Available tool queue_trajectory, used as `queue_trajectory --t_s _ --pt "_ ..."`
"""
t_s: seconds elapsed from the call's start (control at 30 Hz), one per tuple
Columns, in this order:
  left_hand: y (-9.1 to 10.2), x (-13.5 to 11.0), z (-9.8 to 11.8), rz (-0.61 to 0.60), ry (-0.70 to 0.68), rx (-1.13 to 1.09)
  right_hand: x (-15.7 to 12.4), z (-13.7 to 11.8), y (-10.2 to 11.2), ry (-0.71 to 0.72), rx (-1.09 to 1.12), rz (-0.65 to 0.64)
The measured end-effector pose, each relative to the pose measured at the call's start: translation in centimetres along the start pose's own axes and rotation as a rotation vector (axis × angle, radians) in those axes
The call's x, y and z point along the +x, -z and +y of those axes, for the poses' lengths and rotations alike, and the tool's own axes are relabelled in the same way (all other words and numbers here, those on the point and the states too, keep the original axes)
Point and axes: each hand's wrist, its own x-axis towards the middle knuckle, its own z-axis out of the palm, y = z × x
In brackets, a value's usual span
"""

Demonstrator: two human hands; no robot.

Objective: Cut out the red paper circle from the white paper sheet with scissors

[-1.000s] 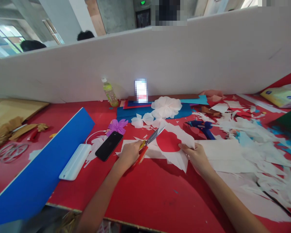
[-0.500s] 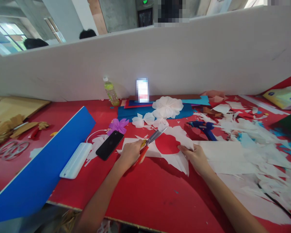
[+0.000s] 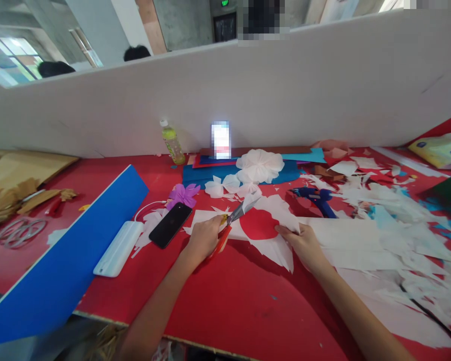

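Note:
My left hand (image 3: 203, 238) is closed round the orange handles of a pair of scissors (image 3: 233, 219). Their blades point up and to the right into a sheet of white paper (image 3: 276, 208) with a round hole that shows the red table. My right hand (image 3: 303, 241) pinches the right edge of that same sheet and holds it down. The sheet lies on the red table (image 3: 248, 301) in front of me.
A black phone (image 3: 170, 225) and a white power bank (image 3: 117, 248) lie left of my left hand, beside a blue board (image 3: 63, 265). White paper flowers (image 3: 259, 165), a purple flower (image 3: 182, 194), a bottle (image 3: 172, 142) and a blue glue gun (image 3: 315, 197) sit farther back. White scraps (image 3: 398, 235) cover the right side.
The scissors have shifted slightly and their blades have drawn closer together on the paper edge. My right hand keeps its hold on the sheet, almost unmoved.

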Motion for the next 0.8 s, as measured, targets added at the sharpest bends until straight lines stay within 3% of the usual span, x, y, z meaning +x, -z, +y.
queue_trajectory --t_s 0.8 --pt "-0.26 0.4 -0.95 0.05 -0.053 0.086 0.19 0.05 0.16 0.009 -0.018 -0.022"
